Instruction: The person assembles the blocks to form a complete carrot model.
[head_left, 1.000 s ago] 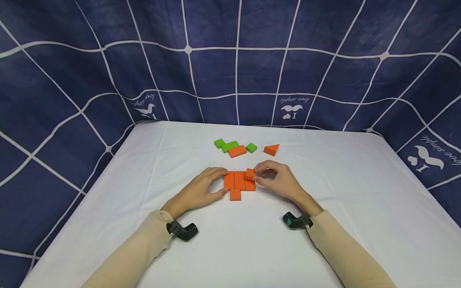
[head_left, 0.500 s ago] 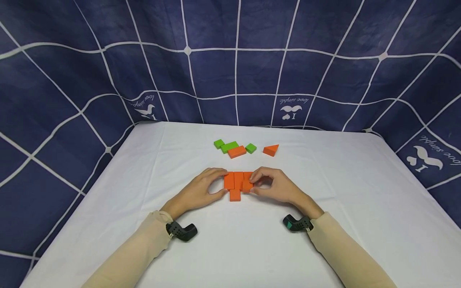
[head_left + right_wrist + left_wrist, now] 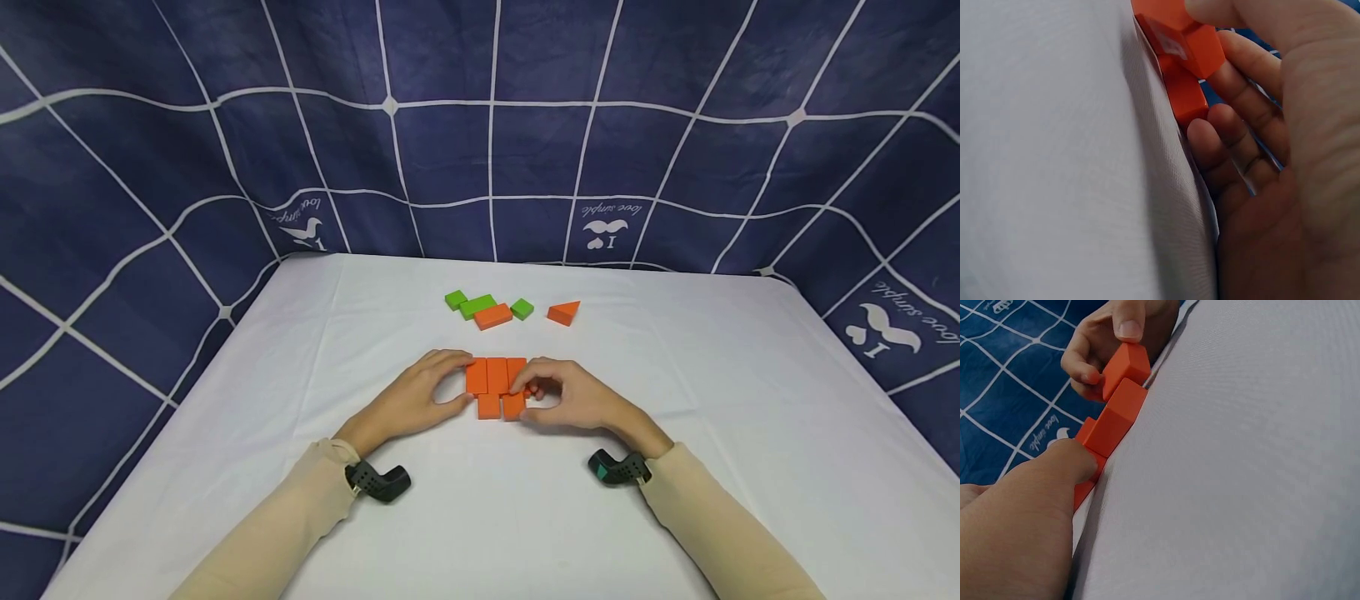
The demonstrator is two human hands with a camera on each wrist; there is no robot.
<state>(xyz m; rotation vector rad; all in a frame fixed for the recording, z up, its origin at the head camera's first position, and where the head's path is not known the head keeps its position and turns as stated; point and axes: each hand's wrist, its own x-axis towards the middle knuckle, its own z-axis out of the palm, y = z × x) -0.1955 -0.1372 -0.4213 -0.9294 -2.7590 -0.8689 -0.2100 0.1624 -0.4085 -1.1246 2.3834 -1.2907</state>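
Three orange rectangular blocks lie side by side on the white cloth. A small orange block sits against their near side. My left hand holds the leftmost orange block, index finger at its far end and thumb at its near end. Between thumb and fingers, my right hand pinches another small orange block, to the right of the first small one with a narrow gap. In the left wrist view this pinched block looks tilted. The right fingers partly cover the rightmost rectangular block.
Beyond the hands lie a green rectangular block, small green blocks on either side, an orange rectangular block and an orange triangular block. A dark blue checked cloth hangs behind the white-covered table.
My right hand has brought the small orange block from above the rightmost rectangular block toward me, to the row's near side. The left hand has stayed in place.
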